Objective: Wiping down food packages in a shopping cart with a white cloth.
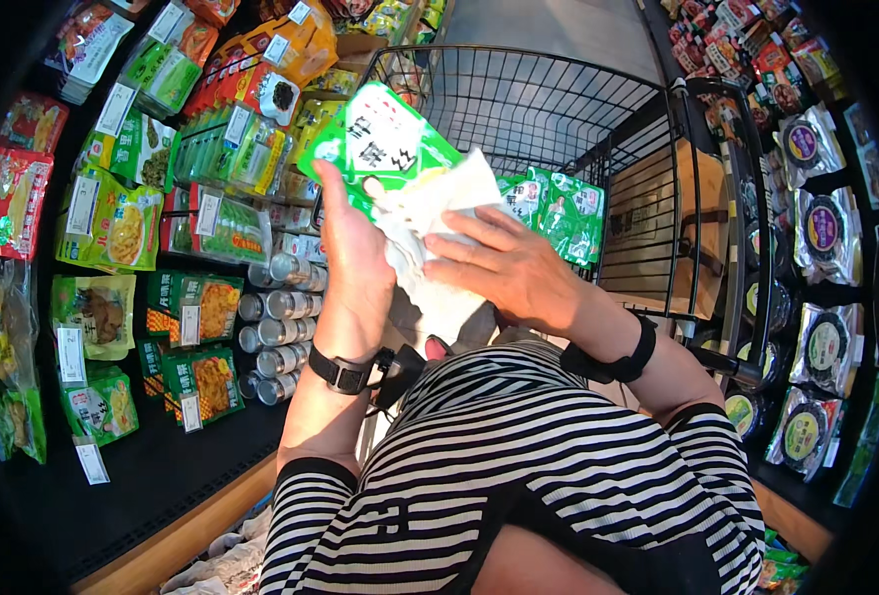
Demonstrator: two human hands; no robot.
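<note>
My left hand holds a green and white plastic food packet, its thumb along the packet's left edge. A white cloth lies against the lower part of the packet, and my right hand presses it there with the fingers spread over it. Part of the cloth hangs down between my two hands. Similar green packets lie in the black wire shopping cart, just beyond my right hand. Both wrists wear black straps.
Hanging packets with price tags fill the shelf on the left, beside stacked cans. A cardboard box stands at the cart's right. Round-labelled packs line the right shelf. The cart's handle is near my right forearm.
</note>
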